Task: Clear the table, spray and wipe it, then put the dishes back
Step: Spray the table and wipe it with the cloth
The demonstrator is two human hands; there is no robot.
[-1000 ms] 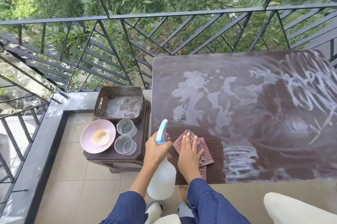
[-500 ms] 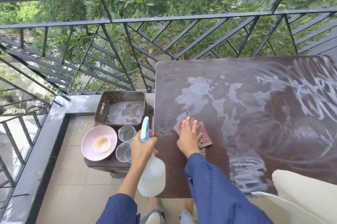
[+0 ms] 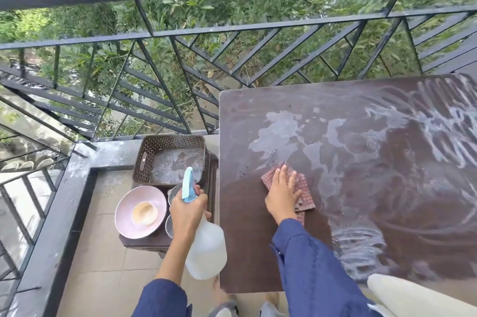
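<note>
The dark brown table point(image 3: 361, 213) is wet, with white soapy streaks across its middle and right side. My right hand point(image 3: 282, 194) presses flat on a red checked cloth point(image 3: 304, 190) near the table's left part. My left hand point(image 3: 187, 209) grips the neck of a white spray bottle point(image 3: 206, 247) with a light blue trigger, held just off the table's left edge. On a low dark stool point(image 3: 154, 239) to the left stand a pink plate point(image 3: 126, 213) with a small cream bowl point(image 3: 144, 212) on it and two clear glasses point(image 3: 172, 193), partly hidden behind my left hand.
A brown perforated basket point(image 3: 144, 162) sits at the back of the stool. A black metal railing point(image 3: 232, 33) runs close behind the table and along the left. A cream chair point(image 3: 413, 293) pokes in at the bottom right. Tiled floor point(image 3: 103, 265) lies around the stool.
My right hand has pushed the cloth away from me, from the near edge toward the table's middle. The left hand with the bottle has shifted slightly left, off the table edge.
</note>
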